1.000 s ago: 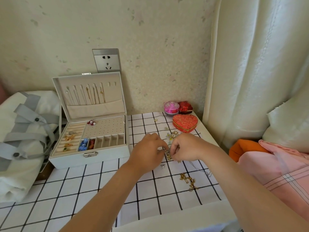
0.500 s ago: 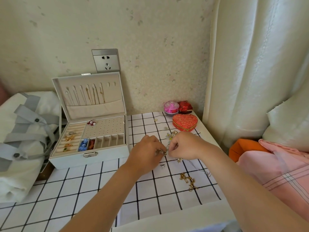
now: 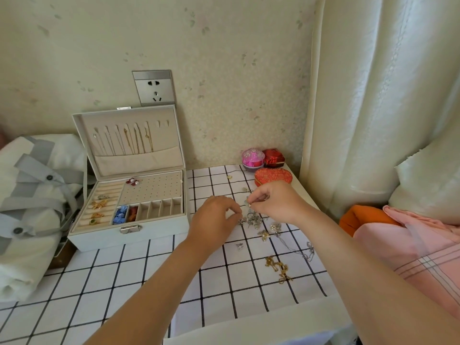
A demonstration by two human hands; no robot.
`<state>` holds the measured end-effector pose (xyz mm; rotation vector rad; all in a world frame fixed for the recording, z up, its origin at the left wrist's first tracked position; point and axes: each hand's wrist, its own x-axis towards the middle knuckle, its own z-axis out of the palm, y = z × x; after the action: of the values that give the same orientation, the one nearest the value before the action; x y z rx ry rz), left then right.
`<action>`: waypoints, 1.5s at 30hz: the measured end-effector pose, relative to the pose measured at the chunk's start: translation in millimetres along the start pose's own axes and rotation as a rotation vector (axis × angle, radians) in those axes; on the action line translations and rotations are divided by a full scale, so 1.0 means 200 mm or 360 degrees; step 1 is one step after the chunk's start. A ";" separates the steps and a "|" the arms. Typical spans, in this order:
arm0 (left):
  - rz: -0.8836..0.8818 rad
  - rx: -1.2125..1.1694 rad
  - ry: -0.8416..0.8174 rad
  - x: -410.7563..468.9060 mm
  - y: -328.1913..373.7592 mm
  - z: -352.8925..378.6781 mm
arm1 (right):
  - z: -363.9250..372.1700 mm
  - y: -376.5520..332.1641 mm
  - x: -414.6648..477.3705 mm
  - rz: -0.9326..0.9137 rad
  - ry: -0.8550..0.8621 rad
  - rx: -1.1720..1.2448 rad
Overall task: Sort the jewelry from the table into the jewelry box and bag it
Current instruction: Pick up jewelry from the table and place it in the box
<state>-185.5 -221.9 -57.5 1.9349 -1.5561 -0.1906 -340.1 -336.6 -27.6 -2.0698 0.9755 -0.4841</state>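
home bedroom: curtain (image 3: 373, 95), pillow (image 3: 428, 185), wall socket (image 3: 154, 88)

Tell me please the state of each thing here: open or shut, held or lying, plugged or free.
jewelry box, open, lid raised.
latch, undone.
heart-shaped box, shut.
pink round box, shut.
small red box, shut.
wall socket, nothing plugged in.
right hand, pinches a small silver piece.
left hand, fingers curled at the silver pile; hold unclear.
gold chain, lying loose, untouched.
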 end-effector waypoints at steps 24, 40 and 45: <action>-0.0167 -0.0851 0.0277 -0.06 -0.07 -0.39 | 0.23 -0.38 0.01 0.0115 -0.0289 0.1013; -0.0202 -0.0568 0.0299 -0.22 -0.45 -0.78 | 0.65 -0.75 0.00 0.0030 -0.0149 0.1141; -0.0137 -0.0448 0.0117 -0.22 -0.54 -0.89 | 0.77 -0.80 0.04 0.0070 -0.0073 0.1039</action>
<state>-22.9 -102.0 9.5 1.7671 -1.3219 -0.3518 -165.6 -203.4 2.5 -1.4617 0.7087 -0.6304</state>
